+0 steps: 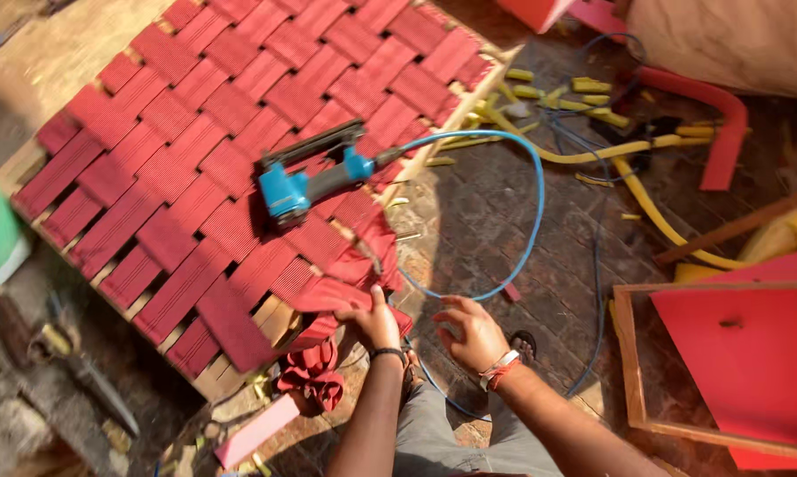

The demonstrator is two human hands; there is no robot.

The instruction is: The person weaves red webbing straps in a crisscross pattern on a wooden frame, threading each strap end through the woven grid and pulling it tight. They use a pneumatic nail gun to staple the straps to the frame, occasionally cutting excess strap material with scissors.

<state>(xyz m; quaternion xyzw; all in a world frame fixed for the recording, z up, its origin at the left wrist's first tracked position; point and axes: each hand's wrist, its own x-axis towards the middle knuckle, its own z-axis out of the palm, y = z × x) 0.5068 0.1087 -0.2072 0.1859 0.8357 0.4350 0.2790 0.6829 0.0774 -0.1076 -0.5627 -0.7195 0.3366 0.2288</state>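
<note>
Gripping the loose end of a ribbed red webbing strap (332, 296), the left hand (373, 323) is clenched on the material at the near corner of the wooden seat frame (239, 367). The strap end hangs over the frame edge, and a bunched length of the same red webbing (312, 375) lies on the floor just below it. The right hand (471, 334) is released, fingers spread, held just beside the left hand and above the brick floor (478, 221); it touches nothing. A dark band sits on the left wrist and a red-and-white band on the right wrist.

The frame carries a woven lattice of red webbing straps (213, 150) crossing over and under one another, covering nearly all of the frame. A blue-bodied pneumatic staple gun with a black magazine (314, 172) rests on the lattice near its right edge, well apart from both hands. A blue air hose (526, 203) runs from the rear of the gun, arcs over the floor and loops back near the right hand.

Further out, a yellow hose (645, 199) and short yellow offcuts (584, 93) lie on the floor at the upper right. A red curved bar (721, 119) lies beyond them. A wooden frame holding a red panel (734, 353) lies at the right. A pink rectangular block (257, 431) lies on the floor below the seat frame.
</note>
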